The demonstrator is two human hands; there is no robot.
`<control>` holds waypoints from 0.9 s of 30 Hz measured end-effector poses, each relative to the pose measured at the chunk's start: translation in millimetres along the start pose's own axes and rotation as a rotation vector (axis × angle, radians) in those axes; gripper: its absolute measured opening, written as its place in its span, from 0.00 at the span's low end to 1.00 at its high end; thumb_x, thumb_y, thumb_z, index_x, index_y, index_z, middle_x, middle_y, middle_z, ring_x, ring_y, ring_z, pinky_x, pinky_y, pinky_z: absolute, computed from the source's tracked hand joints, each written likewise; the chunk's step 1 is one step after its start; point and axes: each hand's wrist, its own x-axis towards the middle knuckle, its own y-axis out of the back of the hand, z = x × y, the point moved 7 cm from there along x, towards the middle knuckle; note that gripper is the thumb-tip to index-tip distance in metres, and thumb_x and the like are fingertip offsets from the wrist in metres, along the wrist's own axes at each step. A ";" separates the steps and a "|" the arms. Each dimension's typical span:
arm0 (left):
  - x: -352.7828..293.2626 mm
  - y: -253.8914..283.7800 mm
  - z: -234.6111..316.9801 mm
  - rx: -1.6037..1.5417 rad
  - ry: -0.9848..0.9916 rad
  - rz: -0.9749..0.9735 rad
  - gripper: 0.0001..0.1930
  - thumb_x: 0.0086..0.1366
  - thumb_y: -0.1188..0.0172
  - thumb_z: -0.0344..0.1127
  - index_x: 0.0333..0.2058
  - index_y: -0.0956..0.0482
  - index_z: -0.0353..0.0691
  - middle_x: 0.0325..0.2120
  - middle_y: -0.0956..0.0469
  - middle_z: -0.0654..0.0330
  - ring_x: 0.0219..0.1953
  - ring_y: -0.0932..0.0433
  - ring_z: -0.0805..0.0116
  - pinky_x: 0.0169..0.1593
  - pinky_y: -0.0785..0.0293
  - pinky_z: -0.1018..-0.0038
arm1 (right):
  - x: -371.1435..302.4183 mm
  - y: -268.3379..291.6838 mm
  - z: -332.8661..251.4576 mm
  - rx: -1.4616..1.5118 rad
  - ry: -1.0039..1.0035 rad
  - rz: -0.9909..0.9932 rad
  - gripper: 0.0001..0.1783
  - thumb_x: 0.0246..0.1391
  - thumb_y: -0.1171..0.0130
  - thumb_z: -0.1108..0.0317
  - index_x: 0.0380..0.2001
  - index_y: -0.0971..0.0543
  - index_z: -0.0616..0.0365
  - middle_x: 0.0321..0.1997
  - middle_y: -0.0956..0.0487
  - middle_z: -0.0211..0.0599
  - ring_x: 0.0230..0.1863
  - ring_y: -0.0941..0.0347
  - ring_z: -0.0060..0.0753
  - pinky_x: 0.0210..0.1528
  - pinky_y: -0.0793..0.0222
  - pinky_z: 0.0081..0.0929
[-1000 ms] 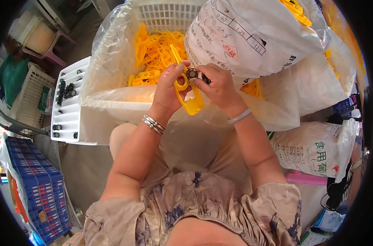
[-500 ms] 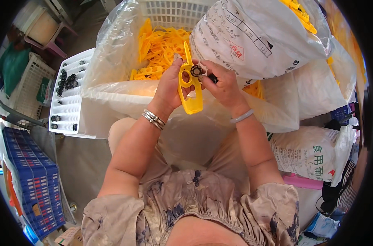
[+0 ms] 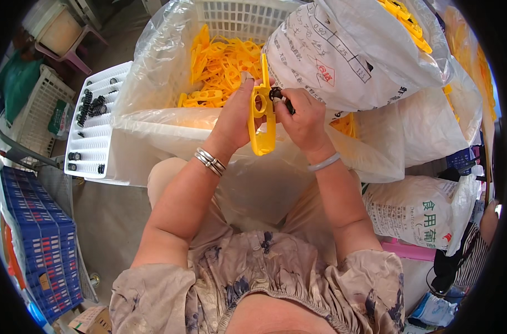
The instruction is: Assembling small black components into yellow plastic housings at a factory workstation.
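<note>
Over my lap, my left hand (image 3: pixel 234 116) is closed round a long yellow plastic housing (image 3: pixel 263 139) with a round hole in its upper half and a narrow upright tip. Beside it on the right, my right hand (image 3: pixel 305 116) pinches a small black toothed wheel (image 3: pixel 274 93), turned nearly edge-on. The wheel is right at the housing's edge; whether they touch I cannot tell. More black pieces show between the right fingers, partly hidden. Behind my left hand lies a heap of similar yellow plastic parts (image 3: pixel 223 69) in a plastic-lined crate (image 3: pixel 239 19).
A ridged white tray (image 3: pixel 97 133) with several black wheels (image 3: pixel 86 108) stands at the left. A full white sack (image 3: pixel 320 61) leans at the right of the crate. Blue crates (image 3: pixel 42 239) stand lower left, another printed sack (image 3: pixel 404 209) at the right.
The yellow housing has turned more edge-on and shifted slightly right. The black wheel has tilted from facing up to nearly edge-on, moving a little right with my right hand.
</note>
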 end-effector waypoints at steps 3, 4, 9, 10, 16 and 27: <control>-1.9 -5.8 -0.1 -0.082 0.034 -0.029 0.22 0.66 0.65 0.50 0.46 0.33 0.39 0.36 0.27 0.60 0.34 0.26 0.70 0.39 0.26 0.73 | -0.9 4.4 4.4 0.057 -0.030 0.009 0.09 0.35 0.41 0.77 0.26 0.26 0.61 0.22 0.26 0.38 0.20 0.29 0.36 0.22 0.32 0.25; -2.3 -6.2 0.5 -0.092 0.037 -0.038 0.22 0.66 0.64 0.51 0.45 0.32 0.40 0.35 0.27 0.59 0.34 0.26 0.69 0.38 0.25 0.71 | 0.0 4.6 5.5 0.110 -0.052 -0.008 0.09 0.35 0.43 0.79 0.27 0.26 0.62 0.23 0.26 0.39 0.21 0.28 0.34 0.23 0.32 0.24; 1.1 3.2 -7.6 -0.168 0.089 0.029 0.19 0.65 0.61 0.50 0.41 0.31 0.41 0.30 0.26 0.58 0.27 0.26 0.70 0.34 0.24 0.70 | 7.6 10.4 -8.0 0.303 -0.006 -0.111 0.08 0.35 0.40 0.75 0.23 0.27 0.59 0.22 0.26 0.37 0.21 0.29 0.37 0.22 0.33 0.26; 1.4 7.4 -10.4 -0.140 0.117 0.103 0.19 0.65 0.60 0.50 0.41 0.31 0.41 0.28 0.26 0.58 0.24 0.26 0.71 0.29 0.23 0.74 | 7.6 8.5 -11.8 0.304 0.024 -0.171 0.08 0.35 0.40 0.75 0.24 0.27 0.59 0.22 0.26 0.37 0.21 0.29 0.37 0.22 0.33 0.26; -0.8 5.7 -18.0 -0.191 0.241 0.150 0.19 0.63 0.56 0.51 0.40 0.32 0.39 0.27 0.27 0.56 0.19 0.27 0.68 0.08 0.36 0.90 | 4.4 3.8 -12.3 0.220 0.096 -0.260 0.08 0.37 0.41 0.76 0.25 0.27 0.60 0.22 0.27 0.37 0.20 0.30 0.34 0.23 0.35 0.25; -4.7 -4.7 -22.0 -0.225 0.340 -0.165 0.23 0.65 0.64 0.53 0.44 0.35 0.39 0.34 0.27 0.55 0.31 0.24 0.60 0.38 0.24 0.61 | 3.2 7.6 -8.6 0.126 0.169 -0.208 0.09 0.36 0.40 0.73 0.24 0.28 0.57 0.21 0.28 0.33 0.20 0.30 0.36 0.20 0.34 0.28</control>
